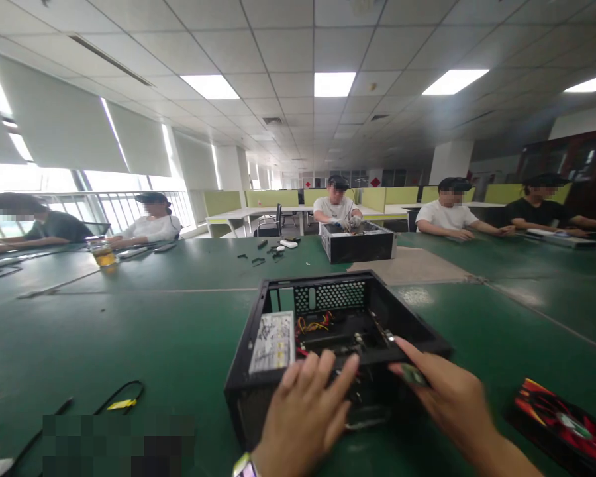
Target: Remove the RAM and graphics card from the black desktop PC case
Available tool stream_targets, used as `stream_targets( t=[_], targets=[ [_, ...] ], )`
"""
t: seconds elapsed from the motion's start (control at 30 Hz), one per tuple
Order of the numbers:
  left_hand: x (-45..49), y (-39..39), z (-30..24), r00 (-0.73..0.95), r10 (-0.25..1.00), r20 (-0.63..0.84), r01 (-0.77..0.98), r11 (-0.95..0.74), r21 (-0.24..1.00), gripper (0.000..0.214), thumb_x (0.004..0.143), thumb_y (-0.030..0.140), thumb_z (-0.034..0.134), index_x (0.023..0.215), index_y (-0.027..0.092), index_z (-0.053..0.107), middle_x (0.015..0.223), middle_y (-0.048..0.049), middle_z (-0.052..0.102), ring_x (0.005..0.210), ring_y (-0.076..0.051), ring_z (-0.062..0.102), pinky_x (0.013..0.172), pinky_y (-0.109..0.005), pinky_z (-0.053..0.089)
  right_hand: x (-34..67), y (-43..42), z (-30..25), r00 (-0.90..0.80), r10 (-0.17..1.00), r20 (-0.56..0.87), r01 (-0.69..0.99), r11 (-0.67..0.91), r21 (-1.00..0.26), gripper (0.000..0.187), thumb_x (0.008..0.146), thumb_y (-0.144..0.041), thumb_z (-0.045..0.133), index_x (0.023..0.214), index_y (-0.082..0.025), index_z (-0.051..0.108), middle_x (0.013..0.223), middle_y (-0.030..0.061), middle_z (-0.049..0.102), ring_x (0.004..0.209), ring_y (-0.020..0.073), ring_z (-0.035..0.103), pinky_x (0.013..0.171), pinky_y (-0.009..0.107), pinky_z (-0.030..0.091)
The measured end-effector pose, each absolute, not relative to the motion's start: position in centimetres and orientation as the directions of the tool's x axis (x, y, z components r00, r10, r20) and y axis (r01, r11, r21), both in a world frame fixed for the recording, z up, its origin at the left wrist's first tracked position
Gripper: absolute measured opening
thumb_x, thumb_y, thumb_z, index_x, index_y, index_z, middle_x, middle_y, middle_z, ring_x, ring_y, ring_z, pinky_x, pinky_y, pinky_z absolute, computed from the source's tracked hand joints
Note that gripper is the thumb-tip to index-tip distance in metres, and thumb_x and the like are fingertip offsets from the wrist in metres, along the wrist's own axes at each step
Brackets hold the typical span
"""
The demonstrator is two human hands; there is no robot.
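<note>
A black computer case (243, 391) lies open in front of me on the green table. Inside it are a silver power supply (273, 341) with a label, yellow and red wires (315, 323), and other parts in shadow. My left hand (308, 404) rests over the near edge of the case, fingers stretched out and apart, with nothing visible in them. At the right of that edge, my right hand (451, 391) pinches a small green piece (411, 374), blurred and partly covered by the fingers. Its thumb tip meets a thin metal strip in the case.
A red and black graphics card with a fan (566, 424) lies at the right. Black cable (124, 391) with a yellow tag is at the left. Across the table, a person (338, 205) works at another case (360, 245). A glass of amber drink (103, 254) stands far left.
</note>
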State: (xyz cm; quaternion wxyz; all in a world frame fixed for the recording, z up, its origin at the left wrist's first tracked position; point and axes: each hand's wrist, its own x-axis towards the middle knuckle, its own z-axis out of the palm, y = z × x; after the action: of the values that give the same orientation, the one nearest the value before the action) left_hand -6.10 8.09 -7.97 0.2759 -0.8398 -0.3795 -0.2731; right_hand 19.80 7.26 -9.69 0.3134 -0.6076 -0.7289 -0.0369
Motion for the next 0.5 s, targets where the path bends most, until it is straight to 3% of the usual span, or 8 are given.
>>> stream_targets(
  t=[0.07, 0.17, 0.27, 0.33, 0.4, 0.5],
  targets=[
    [-8.9, 13.3, -6.7, 0.492, 0.612, 0.619, 0.857, -0.466, -0.221, 0.053, 0.088, 0.041, 0.046, 0.139, 0.034, 0.035, 0.125, -0.0036, 0.056, 0.115, -0.024, 0.047, 0.098, -0.039, 0.026, 14.8, 13.2, -7.3, -0.075, 0.887, 0.456, 0.936, 0.220, -0.275, 0.050, 0.091, -0.047, 0.037, 0.135, -0.025, 0.046, 0.110, 0.0080, 0.065, 0.095, 0.0221, 0.061, 0.082, 0.031, 0.045],
    [-12.3, 19.7, -5.3, 0.251, 0.751, 0.610, 0.968, -0.205, -0.145, 0.057, 0.086, 0.035, 0.047, 0.140, 0.019, 0.037, 0.133, -0.0154, 0.047, 0.124, -0.033, 0.038, 0.103, -0.048, 0.022, 8.1, 19.3, -4.2, -0.029, 0.938, 0.345, 0.958, 0.124, -0.258, 0.051, 0.091, -0.046, 0.038, 0.139, -0.029, 0.038, 0.106, 0.0075, 0.066, 0.088, 0.0240, 0.063, 0.071, 0.032, 0.045],
    [-12.7, 21.6, -5.3, 0.019, 0.769, 0.639, 0.998, -0.054, 0.035, 0.060, 0.086, 0.038, 0.043, 0.138, 0.009, 0.036, 0.144, -0.0201, 0.033, 0.133, -0.038, 0.024, 0.105, -0.054, 0.018, 5.5, 19.0, -3.4, -0.034, 0.957, 0.287, 0.890, 0.160, -0.427, 0.036, 0.089, -0.044, 0.039, 0.111, -0.027, 0.062, 0.095, 0.0063, 0.068, 0.086, 0.0226, 0.063, 0.068, 0.030, 0.044],
    [-10.8, 20.2, -6.2, -0.020, 0.808, 0.589, 0.975, -0.113, 0.189, 0.056, 0.089, 0.041, 0.037, 0.137, 0.012, 0.038, 0.145, -0.0161, 0.034, 0.133, -0.034, 0.025, 0.106, -0.053, 0.019, 6.5, 16.0, -4.5, -0.092, 0.971, 0.221, 0.722, 0.218, -0.657, 0.040, 0.089, -0.048, 0.037, 0.085, -0.021, 0.066, 0.082, 0.0060, 0.067, 0.072, 0.0189, 0.063, 0.062, 0.028, 0.043],
    [-7.7, 17.2, -7.8, -0.003, 0.893, 0.450, 0.890, -0.202, 0.408, 0.051, 0.089, 0.042, 0.035, 0.131, 0.014, 0.044, 0.138, -0.0135, 0.044, 0.129, -0.029, 0.035, 0.105, -0.048, 0.025, 9.3, 12.3, -6.7, -0.107, 0.990, 0.093, 0.422, 0.130, -0.897, 0.049, 0.087, -0.057, 0.036, 0.079, -0.017, 0.063, 0.070, 0.0051, 0.064, 0.057, 0.0159, 0.060, 0.052, 0.026, 0.042],
    [-2.4, 11.5, -10.5, 0.214, 0.966, 0.147, 0.577, -0.247, 0.778, 0.048, 0.088, 0.046, 0.038, 0.120, 0.013, 0.053, 0.121, -0.0113, 0.059, 0.112, -0.022, 0.053, 0.097, -0.035, 0.038, 14.5, 7.4, -10.3, 0.041, 0.996, -0.080, 0.027, -0.081, -0.996, 0.057, 0.079, -0.067, 0.041, 0.084, -0.015, 0.065, 0.071, 0.0059, 0.064, 0.065, 0.0174, 0.062, 0.054, 0.026, 0.045]
  ],
)
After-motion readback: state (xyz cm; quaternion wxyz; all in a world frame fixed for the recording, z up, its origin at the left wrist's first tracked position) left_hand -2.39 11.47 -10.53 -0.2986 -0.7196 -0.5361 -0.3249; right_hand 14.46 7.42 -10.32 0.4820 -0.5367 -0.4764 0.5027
